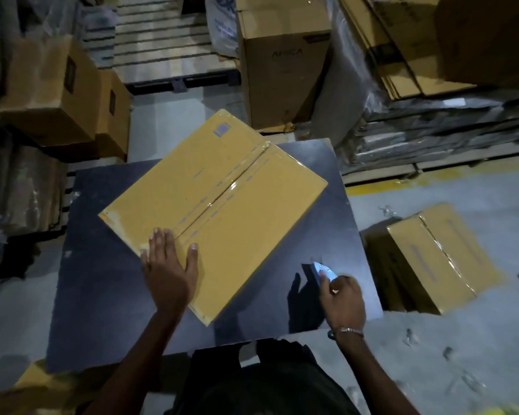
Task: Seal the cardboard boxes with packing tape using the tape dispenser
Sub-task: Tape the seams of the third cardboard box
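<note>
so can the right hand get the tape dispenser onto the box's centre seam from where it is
Probably yes: the right hand grips the tape dispenser beside the box, and nothing lies between it and the centre seam.

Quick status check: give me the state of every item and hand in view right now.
Box on the table: flaps closed, tape along centre seam, lying flat, turned askew.
Left hand: flat, fingers straight, pressing box's near edge.
Right hand: gripping tape dispenser.
Tape dispenser: held off the box, over the table.
Box on the floor: closed, taped.
</note>
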A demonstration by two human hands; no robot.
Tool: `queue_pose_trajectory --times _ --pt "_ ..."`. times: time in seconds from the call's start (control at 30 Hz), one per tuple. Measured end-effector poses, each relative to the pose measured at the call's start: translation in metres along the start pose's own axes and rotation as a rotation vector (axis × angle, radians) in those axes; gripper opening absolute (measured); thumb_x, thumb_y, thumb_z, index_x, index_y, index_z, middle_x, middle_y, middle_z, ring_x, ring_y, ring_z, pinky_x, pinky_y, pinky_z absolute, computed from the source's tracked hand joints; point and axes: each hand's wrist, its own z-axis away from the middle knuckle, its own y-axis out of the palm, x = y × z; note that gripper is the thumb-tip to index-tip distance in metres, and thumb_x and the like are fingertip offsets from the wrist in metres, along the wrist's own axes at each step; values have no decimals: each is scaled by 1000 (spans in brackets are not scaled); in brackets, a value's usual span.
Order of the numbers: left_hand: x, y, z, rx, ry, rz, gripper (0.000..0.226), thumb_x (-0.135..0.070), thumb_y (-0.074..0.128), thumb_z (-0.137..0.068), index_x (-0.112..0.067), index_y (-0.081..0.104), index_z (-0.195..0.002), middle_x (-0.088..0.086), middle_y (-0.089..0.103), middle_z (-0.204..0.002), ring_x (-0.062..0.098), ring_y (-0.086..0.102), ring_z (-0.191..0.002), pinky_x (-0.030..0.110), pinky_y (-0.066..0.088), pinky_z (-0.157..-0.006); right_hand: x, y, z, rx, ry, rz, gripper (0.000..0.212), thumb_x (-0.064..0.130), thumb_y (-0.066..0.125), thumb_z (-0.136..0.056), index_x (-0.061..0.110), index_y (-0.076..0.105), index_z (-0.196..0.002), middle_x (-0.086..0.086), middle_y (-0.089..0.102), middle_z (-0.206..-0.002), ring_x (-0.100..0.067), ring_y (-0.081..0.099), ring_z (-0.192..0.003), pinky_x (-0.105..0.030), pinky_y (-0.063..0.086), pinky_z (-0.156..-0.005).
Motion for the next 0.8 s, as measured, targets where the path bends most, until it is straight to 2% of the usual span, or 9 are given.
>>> queue_pose_trajectory --times 0.07,0.13,0.27,0.37,0.43,0.5,0.6,0.7,0.8 --pt "-1 -1 1 11 -5 13 74 -58 45 -105 -4 45 -156 19 38 -166 30 29 -157 50 16 -129 -15 2 12 90 -4 133 50 57 74 -88 8 70 -94 -13 71 -96 -29 66 -91 -42 61 -74" --pt "-2 -3 1 3 4 23 74 -58 45 -105 -5 45 -156 18 38 -166 30 30 -157 49 14 -129 -17 2 15 214 27 185 60 50 88 -76 6 67 -113 -15 71 -110 -33 68 -100 -42 62 -80" --pt "-2 -2 1 -18 13 29 72 -56 47 -105 -5 46 -156 19 40 -165 32 33 -155 51 18 -128 -15 -2 9 183 19 141 53 29 89 -80 7 63 -120 -16 71 -119 -37 69 -103 -42 59 -84" --pt "-2 -2 1 -10 17 14 72 -55 46 -105 -4 45 -156 21 40 -164 35 34 -154 53 21 -126 -14 -8 5 174 37 170 35 28 81 -88 9 72 -116 -15 75 -113 -36 71 -99 -39 58 -81" --pt "-1 -2 0 11 34 -13 73 -55 42 -106 -2 43 -157 22 36 -166 35 32 -155 54 20 -126 -12 -13 5 149 38 149 27 19 81 -87 5 77 -109 -17 76 -109 -38 71 -98 -41 58 -82" --pt "1 -1 0 53 51 -41 76 -57 36 -108 -2 38 -160 22 31 -168 34 27 -158 54 16 -128 -5 -22 5 89 32 106 28 12 83 -83 1 77 -107 -19 76 -110 -39 71 -100 -42 58 -86" --pt "5 -3 -1 91 55 -15 77 -58 33 -107 -3 35 -162 21 26 -170 32 21 -160 53 11 -130 17 -43 7 8 7 101 37 19 85 -85 4 75 -117 -16 74 -115 -34 69 -106 -40 58 -89" --pt "9 -8 -5 90 95 90 72 -55 41 -105 -6 44 -158 20 32 -168 32 24 -158 51 11 -131 58 -67 13 -124 -79 30 37 27 87 -84 9 77 -114 -11 74 -108 -29 70 -99 -39 60 -80" --pt "18 -10 -10 113 134 216 62 -49 47 -103 -9 56 -150 16 38 -166 31 31 -155 49 17 -129 113 -77 18 -238 -243 -58 35 26 93 -75 15 79 -105 -6 75 -101 -27 72 -89 -34 59 -70"
